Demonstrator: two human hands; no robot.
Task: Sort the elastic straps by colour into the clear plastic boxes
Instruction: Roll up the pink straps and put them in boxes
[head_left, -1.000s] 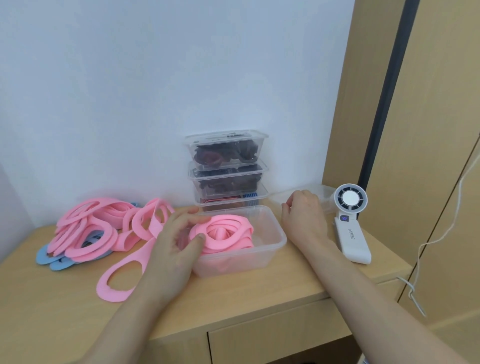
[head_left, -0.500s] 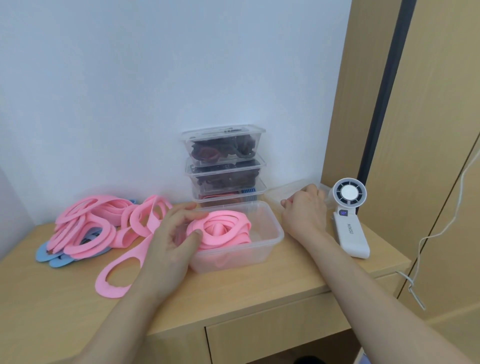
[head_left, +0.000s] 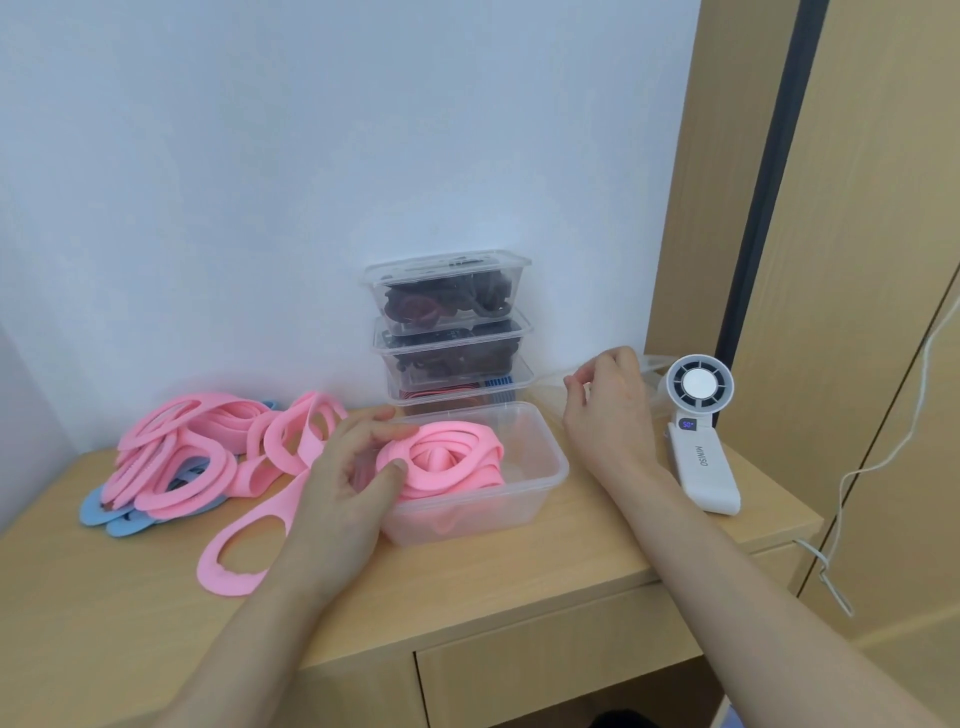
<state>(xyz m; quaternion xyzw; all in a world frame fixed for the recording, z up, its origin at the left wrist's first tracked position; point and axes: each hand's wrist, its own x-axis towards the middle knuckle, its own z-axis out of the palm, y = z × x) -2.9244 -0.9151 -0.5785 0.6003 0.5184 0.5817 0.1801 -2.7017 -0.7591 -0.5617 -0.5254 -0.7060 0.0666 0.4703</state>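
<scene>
On desk (head_left: 519, 582): left hand (head_left: 343, 483) half-open, pressing pink straps (head_left: 447, 460) inside open box (head_left: 540, 483); right hand (head_left: 608, 410) pinching clear lid (head_left: 652, 364).

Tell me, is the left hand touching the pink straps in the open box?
Touching. The head view shows the left hand with thumb and fingers pressed on the pink straps inside the open box.

a plain white wall (head_left: 260, 182) rises behind a light wooden desk (head_left: 519, 571); a tall beige wooden wardrobe (head_left: 857, 260) stands at its right
</scene>
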